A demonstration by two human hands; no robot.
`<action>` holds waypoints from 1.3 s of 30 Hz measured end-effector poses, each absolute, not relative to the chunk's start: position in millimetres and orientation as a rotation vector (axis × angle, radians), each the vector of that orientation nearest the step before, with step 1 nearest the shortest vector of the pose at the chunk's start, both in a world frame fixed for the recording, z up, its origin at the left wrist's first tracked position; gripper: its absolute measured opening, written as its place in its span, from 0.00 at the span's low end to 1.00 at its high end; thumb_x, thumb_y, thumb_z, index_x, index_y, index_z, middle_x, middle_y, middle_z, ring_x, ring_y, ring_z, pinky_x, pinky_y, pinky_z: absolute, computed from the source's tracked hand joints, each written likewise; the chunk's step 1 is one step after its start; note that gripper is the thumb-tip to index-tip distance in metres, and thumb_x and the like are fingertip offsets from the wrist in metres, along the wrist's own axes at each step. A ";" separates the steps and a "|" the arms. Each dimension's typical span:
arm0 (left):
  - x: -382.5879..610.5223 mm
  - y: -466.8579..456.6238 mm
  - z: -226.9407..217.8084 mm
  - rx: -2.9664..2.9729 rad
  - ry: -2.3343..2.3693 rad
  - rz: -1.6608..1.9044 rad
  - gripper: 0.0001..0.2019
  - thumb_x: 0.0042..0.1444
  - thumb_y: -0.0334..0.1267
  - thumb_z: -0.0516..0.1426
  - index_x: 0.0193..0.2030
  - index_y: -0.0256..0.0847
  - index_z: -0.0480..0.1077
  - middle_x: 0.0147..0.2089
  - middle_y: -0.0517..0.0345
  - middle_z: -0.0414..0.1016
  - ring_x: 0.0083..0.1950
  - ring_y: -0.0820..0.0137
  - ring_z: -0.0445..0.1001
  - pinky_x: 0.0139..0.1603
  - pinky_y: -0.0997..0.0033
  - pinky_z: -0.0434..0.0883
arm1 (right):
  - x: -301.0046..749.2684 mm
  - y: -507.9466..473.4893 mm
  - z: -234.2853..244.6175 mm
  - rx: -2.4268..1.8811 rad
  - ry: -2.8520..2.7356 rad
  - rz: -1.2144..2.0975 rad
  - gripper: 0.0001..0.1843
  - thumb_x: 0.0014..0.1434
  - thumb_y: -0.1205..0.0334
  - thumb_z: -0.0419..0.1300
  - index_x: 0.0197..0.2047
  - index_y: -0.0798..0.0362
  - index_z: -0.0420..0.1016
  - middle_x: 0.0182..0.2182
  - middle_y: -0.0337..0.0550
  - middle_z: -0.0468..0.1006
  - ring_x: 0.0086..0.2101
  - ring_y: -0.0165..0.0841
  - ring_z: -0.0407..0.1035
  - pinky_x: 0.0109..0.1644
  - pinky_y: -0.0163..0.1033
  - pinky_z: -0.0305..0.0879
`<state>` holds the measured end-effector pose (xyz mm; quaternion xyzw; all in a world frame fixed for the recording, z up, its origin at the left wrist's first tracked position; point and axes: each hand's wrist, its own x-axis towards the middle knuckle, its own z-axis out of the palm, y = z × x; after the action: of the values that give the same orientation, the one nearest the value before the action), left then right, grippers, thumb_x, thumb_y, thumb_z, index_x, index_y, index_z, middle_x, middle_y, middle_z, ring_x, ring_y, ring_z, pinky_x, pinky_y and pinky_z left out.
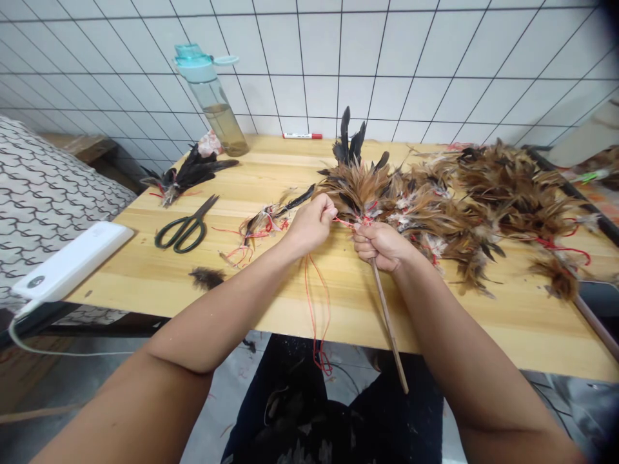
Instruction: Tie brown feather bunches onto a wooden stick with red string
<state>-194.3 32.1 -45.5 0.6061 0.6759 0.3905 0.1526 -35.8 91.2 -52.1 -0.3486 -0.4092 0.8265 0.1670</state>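
Note:
My right hand (382, 245) is closed around a thin wooden stick (389, 325) that slants down past the table edge, with a tuft of brown and black feathers (358, 183) at its top. My left hand (312, 222) is closed in a pinch on a red string (316, 309) right beside the feather tuft. The string runs taut between both hands and loops down below the table edge. A long mass of brown feathers (483, 200) tied with red string lies to the right of my hands.
On the wooden table (271, 303): dark scissors (186, 229), a small feather bundle (264, 225), black feathers (186, 174), a water bottle (213, 100), a red marker (302, 136), a white power bank (70, 261) at the left edge. A tiled wall stands behind.

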 end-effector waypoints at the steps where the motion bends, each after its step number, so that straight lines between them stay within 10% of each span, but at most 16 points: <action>1: -194.2 31.7 -45.1 1.748 1.941 1.116 0.06 0.58 0.32 0.49 0.30 0.41 0.57 0.27 0.62 0.62 0.30 0.72 0.60 0.34 0.70 0.57 | -35.8 91.1 -51.7 -0.999 -1.167 2.347 0.15 0.57 0.70 0.55 0.25 0.51 0.52 0.14 0.25 0.49 0.14 0.18 0.39 0.15 0.24 0.35; 39: -191.8 29.6 -41.7 1.929 1.973 0.994 0.05 0.58 0.32 0.50 0.30 0.41 0.58 0.28 0.60 0.65 0.31 0.70 0.62 0.34 0.70 0.56 | -33.5 97.8 -48.1 -1.178 -0.939 2.189 0.14 0.62 0.69 0.50 0.26 0.50 0.49 0.13 0.26 0.49 0.12 0.19 0.39 0.14 0.25 0.35</action>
<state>-191.8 29.6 -41.7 0.6542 0.6691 0.3371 0.1039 -33.5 97.8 -48.1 -0.4303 -0.3429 0.7998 0.2400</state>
